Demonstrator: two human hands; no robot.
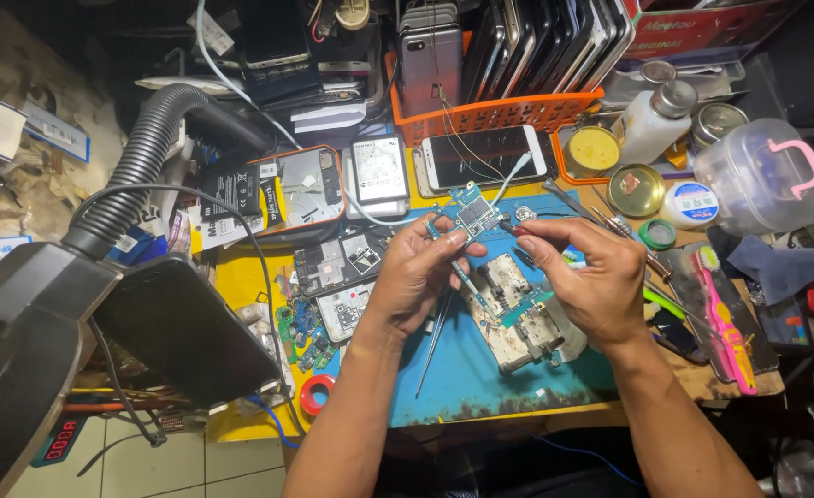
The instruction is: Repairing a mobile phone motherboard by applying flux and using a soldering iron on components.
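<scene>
My left hand (pixel 418 272) pinches a small blue-green phone circuit board (pixel 474 214) at its lower left edge and holds it up over a blue work mat (pixel 481 378). My right hand (pixel 593 277) meets the board from the right, thumb and forefinger closed at its edge, apparently around a thin dark tool that is mostly hidden. Under both hands lies a worn metal phone frame (pixel 518 323) with a narrow green board strip across it. A pair of tweezers (pixel 435 341) rests on the mat below my left hand.
An opened phone (pixel 338 263) and loose boards lie left of the mat. A white phone (pixel 485 155), an orange basket of phones (pixel 490 112), solder tins (pixel 636 189), a bottle (pixel 651 120), a pink toothbrush (pixel 730 323) and a black lamp with hose (pixel 103 277) crowd the bench.
</scene>
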